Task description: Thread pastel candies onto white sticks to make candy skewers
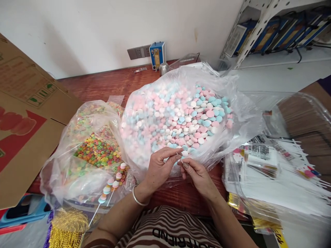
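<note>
Just beyond both hands, bagged pastel discs.

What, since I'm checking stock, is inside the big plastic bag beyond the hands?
Round pink, white and blue pieces lie in the bag, plain to see toward the right, hazy through its side at the left. Anything beneath the top layer is covered.

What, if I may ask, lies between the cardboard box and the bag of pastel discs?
The head view shows a clear bag of multicoloured rings lying between the box and the pastel discs.
</note>
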Tool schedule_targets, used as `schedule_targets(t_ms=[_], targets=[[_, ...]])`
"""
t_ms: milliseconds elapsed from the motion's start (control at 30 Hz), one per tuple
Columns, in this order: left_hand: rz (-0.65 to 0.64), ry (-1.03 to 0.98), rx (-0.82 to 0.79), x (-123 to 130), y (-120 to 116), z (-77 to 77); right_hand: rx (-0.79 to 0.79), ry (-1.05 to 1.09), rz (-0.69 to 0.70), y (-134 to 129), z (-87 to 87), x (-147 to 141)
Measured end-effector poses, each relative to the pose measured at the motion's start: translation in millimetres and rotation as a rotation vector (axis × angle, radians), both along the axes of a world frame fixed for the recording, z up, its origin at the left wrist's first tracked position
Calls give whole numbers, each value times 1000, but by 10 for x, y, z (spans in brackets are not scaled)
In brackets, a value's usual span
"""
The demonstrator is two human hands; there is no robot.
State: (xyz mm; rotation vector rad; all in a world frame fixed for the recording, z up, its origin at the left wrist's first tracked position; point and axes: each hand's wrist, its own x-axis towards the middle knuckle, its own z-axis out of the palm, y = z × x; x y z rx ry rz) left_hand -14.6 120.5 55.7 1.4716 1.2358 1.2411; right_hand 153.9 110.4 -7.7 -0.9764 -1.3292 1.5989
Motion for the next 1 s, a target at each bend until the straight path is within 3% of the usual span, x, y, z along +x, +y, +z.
schedule_targets(t_ms=[233, 367, 433, 500, 600, 700, 867, 1000], targets=[[-50, 31, 13, -3, -11, 0, 25, -38, -28, 9, -20, 13], [70, 69, -52, -139, 132, -17, -87, -87, -216, -55, 4, 26], [119, 173, -43, -228, 278, -39, -143, -106, -338, -104, 15, 40], [59, 375, 28, -283, 440, -84, -167, -130, -391, -148, 13, 57], [-100, 716, 109, -266, 652, -210, -183, -134, -405, -183, -17, 77], [-142, 935, 121, -189, 796, -361, -176, -113, -398, -185, -57, 79], [-221, 1055, 141, -153, 894, -449, -152, -82, -390, -179, -92, 69], [-115, 998, 149, -192, 870, -395, -138, -81, -379, -175, -110, 69]])
